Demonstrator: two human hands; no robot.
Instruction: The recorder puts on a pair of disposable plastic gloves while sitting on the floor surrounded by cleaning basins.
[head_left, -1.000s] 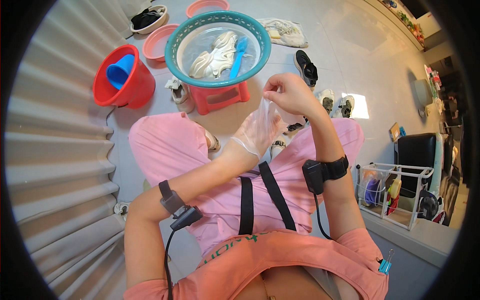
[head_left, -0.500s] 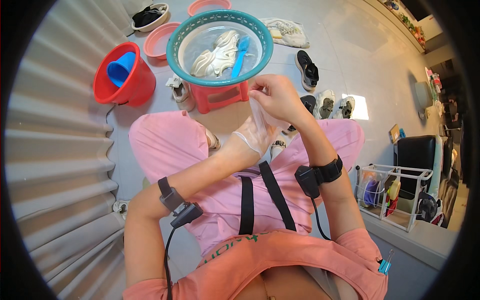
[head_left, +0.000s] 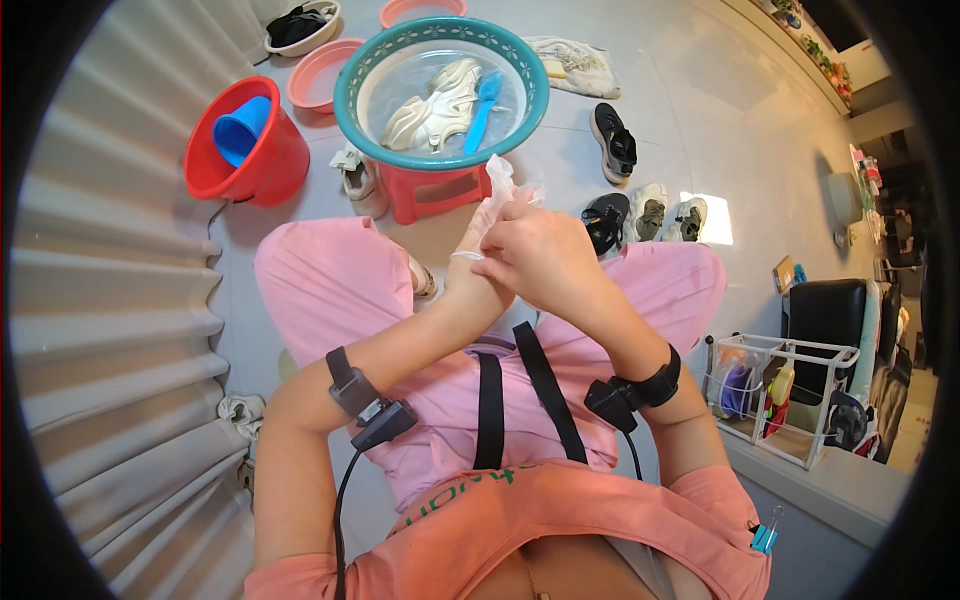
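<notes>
The left hand (head_left: 482,230) is in front of the body and wears a thin clear glove (head_left: 500,180). The top of the glove is wrinkled and stands up loosely beyond this hand. The right hand (head_left: 541,248) is bare and lies across the left one; its fingers are bent and close together, holding the glove near the left wrist. The left fingers are mostly covered, so I cannot tell if they are wide or narrow.

Beyond the hands, a green basin (head_left: 350,108) stands on a red stool (head_left: 432,195). In the basin there are a white shoe (head_left: 440,112) and, on its right side, a blue brush (head_left: 481,118). To the left of the stool is a red bucket (head_left: 270,165) with a blue cup (head_left: 240,132) inside. One light shoe (head_left: 359,187) is on the floor just beside the stool. To the right, a black shoe (head_left: 613,145) lies on the floor, and behind the basin's right side is a cloth (head_left: 588,72).
</notes>
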